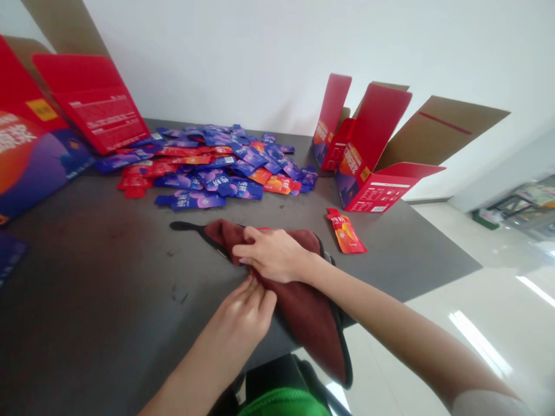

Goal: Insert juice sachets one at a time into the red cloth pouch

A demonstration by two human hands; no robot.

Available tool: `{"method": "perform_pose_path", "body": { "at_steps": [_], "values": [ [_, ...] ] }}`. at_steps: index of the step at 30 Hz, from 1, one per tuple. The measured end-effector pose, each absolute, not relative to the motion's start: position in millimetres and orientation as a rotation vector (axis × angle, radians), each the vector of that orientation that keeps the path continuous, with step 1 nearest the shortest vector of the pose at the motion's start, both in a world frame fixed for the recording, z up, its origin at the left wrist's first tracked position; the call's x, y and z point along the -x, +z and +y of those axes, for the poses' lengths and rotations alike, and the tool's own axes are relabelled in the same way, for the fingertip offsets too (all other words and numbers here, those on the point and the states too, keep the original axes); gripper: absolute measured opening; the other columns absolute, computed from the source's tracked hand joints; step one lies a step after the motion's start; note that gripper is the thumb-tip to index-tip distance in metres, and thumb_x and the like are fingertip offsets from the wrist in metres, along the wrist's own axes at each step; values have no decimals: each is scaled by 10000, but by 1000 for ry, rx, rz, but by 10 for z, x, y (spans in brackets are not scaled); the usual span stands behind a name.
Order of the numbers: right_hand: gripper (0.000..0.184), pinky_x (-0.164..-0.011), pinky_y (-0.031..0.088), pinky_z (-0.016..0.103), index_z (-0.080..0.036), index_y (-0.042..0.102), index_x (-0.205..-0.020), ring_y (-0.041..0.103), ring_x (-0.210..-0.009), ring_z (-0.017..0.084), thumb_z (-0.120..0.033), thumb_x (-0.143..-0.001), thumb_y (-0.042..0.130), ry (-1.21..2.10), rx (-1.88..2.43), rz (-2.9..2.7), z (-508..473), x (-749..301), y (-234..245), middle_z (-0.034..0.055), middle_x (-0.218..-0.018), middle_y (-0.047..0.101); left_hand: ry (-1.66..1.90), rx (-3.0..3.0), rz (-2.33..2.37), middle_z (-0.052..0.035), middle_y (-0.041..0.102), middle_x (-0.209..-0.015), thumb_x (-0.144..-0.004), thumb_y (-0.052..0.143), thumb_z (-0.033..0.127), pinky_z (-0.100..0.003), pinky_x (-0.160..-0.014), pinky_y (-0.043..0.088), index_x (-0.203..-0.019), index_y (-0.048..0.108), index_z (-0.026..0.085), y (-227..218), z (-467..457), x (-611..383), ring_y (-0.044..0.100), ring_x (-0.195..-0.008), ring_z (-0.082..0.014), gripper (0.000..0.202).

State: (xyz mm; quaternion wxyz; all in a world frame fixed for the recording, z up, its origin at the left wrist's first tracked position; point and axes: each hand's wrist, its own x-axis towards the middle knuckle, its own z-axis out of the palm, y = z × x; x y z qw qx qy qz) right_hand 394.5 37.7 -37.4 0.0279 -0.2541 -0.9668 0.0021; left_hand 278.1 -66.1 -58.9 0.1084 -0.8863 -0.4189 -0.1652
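A brown cloth [303, 312] with black edging and a black loop lies crumpled on the grey table, one corner hanging over the front edge. My right hand [273, 254] is closed on the cloth from above, fingers curled into its folds. Just below it, my left hand [247, 309] pinches what looks like the end of an orange-red sachet. Only slivers of that sachet show beside the fingers; cloth and right hand hide the rest. To the right of the cloth lies a single orange-red sachet [348, 232].
A pile of purple and red sachets [217, 164] spreads across the back of the table [99, 266]. An open red carton [368, 167] stands at the right with a slimmer one [325, 138] behind it. A large open carton [34, 150] fills the left.
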Motion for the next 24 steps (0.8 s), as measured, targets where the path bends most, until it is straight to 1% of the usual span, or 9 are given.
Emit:
{"method": "perform_pose_path", "body": {
  "at_steps": [4,9,12,15,16,18,21,24],
  "values": [
    [287,-509,245,255,-309,483,-1050,462,-636,107,-356,-916,234,-63,829,-2976,616,-3838,-440,18,-986,458,-568,2547,-1193,-169,683,-855,-745,316,-22,-315,-792,524,-780,590,89,-575,-656,-2796,650,-839,-223,298],
    [310,-543,292,250,-315,451,-1105,491,-654,132,-371,-913,215,-141,1094,-2918,996,-3703,-476,37,-1025,468,-521,2562,-1233,-193,675,-900,-725,348,-43,-325,-788,525,-778,585,91,-569,-665,-2812,641,-875,-236,277],
    [305,-579,323,251,-275,456,-1099,509,-729,146,-352,-917,224,-108,1165,-2792,1029,-3756,-291,41,-1018,476,-423,2621,-1321,-188,672,-921,-699,392,-63,-332,-805,516,-761,579,108,-555,-674,-2818,637,-889,-236,261],
    [299,-647,348,243,-241,449,-1086,498,-839,144,-340,-929,216,-17,1034,-2608,813,-3935,-24,25,-975,471,-349,2672,-1366,-193,662,-953,-694,420,-65,-329,-823,505,-789,582,106,-533,-677,-2815,627,-918,-236,254],
    [297,-658,350,241,-241,455,-1073,493,-845,139,-348,-929,218,16,985,-2599,709,-3997,38,19,-964,467,-345,2680,-1364,-190,664,-947,-696,419,-64,-327,-824,504,-792,583,106,-529,-678,-2814,627,-920,-235,255],
    [290,-637,345,238,-265,471,-1052,492,-786,122,-365,-926,230,71,930,-2696,511,-4084,75,7,-960,459,-363,2673,-1346,-171,674,-911,-701,400,-65,-322,-814,508,-797,585,109,-532,-679,-2811,633,-901,-227,271],
    [282,-543,303,236,-294,496,-1031,466,-643,100,-373,-915,251,58,937,-2935,344,-4075,-70,7,-958,459,-451,2606,-1294,-162,683,-866,-709,354,-60,-315,-784,521,-797,592,102,-560,-679,-2815,647,-854,-219,302],
    [294,-517,282,241,-308,496,-1048,470,-626,104,-371,-911,243,-27,926,-3025,386,-3956,-280,18,-966,467,-546,2561,-1244,-153,688,-805,-715,325,-50,-315,-788,521,-759,595,101,-590,-671,-2826,657,-804,-214,312]
  ]
}}
